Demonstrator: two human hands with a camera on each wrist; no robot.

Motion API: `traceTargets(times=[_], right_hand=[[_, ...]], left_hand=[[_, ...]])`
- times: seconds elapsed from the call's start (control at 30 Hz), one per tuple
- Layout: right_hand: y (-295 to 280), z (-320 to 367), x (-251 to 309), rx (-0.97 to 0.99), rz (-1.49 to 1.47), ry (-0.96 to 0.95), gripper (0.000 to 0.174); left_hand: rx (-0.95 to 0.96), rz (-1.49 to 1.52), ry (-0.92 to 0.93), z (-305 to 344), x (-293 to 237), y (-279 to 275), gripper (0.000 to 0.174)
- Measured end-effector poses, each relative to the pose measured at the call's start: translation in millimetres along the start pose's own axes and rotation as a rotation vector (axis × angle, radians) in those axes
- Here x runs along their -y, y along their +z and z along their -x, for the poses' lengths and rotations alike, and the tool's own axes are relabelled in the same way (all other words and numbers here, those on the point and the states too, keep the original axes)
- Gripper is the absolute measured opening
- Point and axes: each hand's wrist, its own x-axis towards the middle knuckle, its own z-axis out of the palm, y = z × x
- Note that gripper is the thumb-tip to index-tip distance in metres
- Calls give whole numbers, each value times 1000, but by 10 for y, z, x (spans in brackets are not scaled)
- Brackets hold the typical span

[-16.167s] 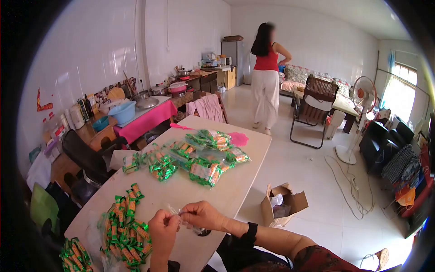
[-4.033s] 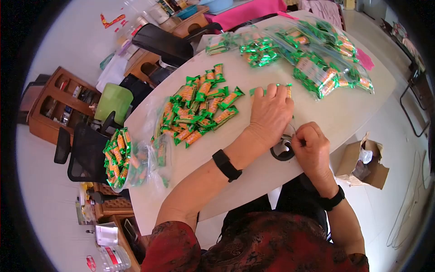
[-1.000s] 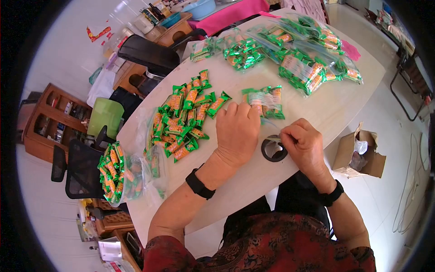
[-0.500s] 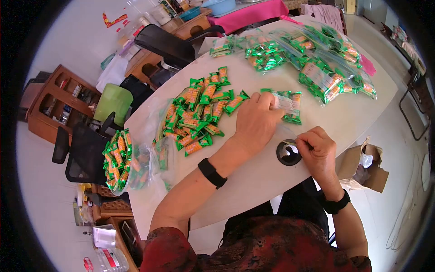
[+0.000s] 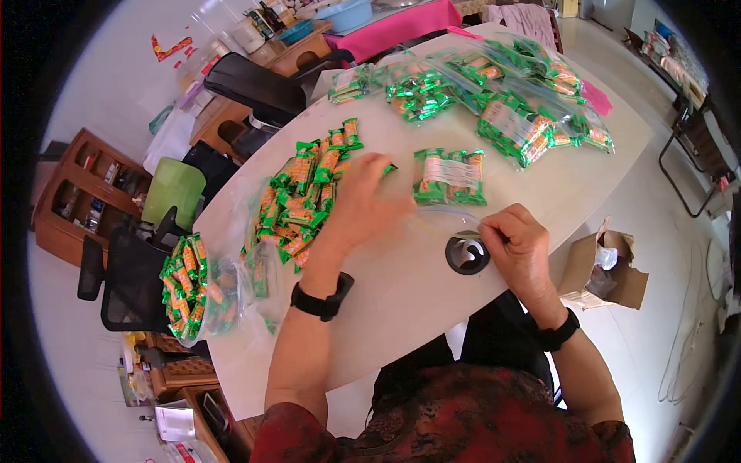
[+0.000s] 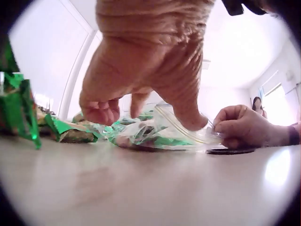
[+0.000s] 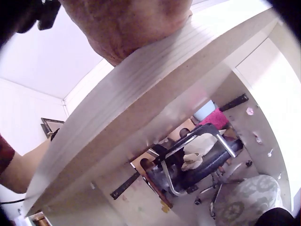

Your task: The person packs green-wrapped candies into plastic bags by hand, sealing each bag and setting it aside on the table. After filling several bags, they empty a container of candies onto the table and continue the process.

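My left hand, blurred, is over the right edge of the pile of green-and-orange wrapped snacks. In the left wrist view its fingers hang apart with nothing seen between them. My right hand pinches the corner of a clear zip bag; several packets lie flat in it, under a pale striped label. The bag's clear mouth spans the table toward my right fingers, also seen in the left wrist view. A black ring lies just left of my right hand. The right wrist view hides the fingers.
Filled clear bags lie at the table's far side, near a pink piece. Another open bag of snacks is at the left edge. A cardboard box stands on the floor at right, chairs beyond the table.
My left hand has moved off the flat bag, leftward to the loose pile. My right hand keeps its pinch on the bag's corner. The flat bag and its label are uncovered.
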Motion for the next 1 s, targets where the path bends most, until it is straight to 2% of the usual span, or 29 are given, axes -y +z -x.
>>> traceTargets(times=[0.03, 0.1, 0.13, 0.2, 0.3, 0.33, 0.4, 0.43, 0.5, 0.53, 0.6, 0.67, 0.87, 1.0], right_hand=[[1, 2, -10, 3, 4, -1, 6], [22, 8, -33, -21, 7, -24, 7], [26, 8, -36, -18, 10, -27, 7], [22, 11, -42, -22, 14, -57, 7], [25, 7, -42, -31, 22, -60, 7], [33, 8, -52, -31, 24, -64, 7], [40, 10, -70, -38, 12, -55, 6], [30, 9, -62, -46, 15, -52, 6], [24, 1, -37, -26, 2, -17, 5], [23, 2, -38, -32, 5, -10, 5], [25, 2, -47, -30, -17, -6, 5], [22, 0, -54, -36, -7, -13, 5], [16, 4, -56, -29, -24, -3, 5], [11, 0, -44, -29, -33, 9, 5]], left_hand=[[-3, 4, -2, 9, 30, 14, 59], [-26, -316, -190, 18, 75, 19, 40], [-29, -314, -192, 20, 89, 31, 40], [132, -614, -168, 24, 116, 80, 27], [149, -721, -133, 5, 183, 153, 31], [144, -721, -134, 21, 205, 154, 31], [-26, -629, -100, 23, 164, 88, 26], [-25, -628, -90, 1, 86, 57, 26], [-333, -207, -196, -31, -163, -51, 21], [-325, -203, -189, -12, -332, -126, 21], [-200, 48, -35, 113, -686, -286, 23], [-24, 80, 9, 261, -967, -375, 23], [101, -96, -52, 409, -1033, -159, 19], [75, -108, -114, 272, -1066, 45, 20]])
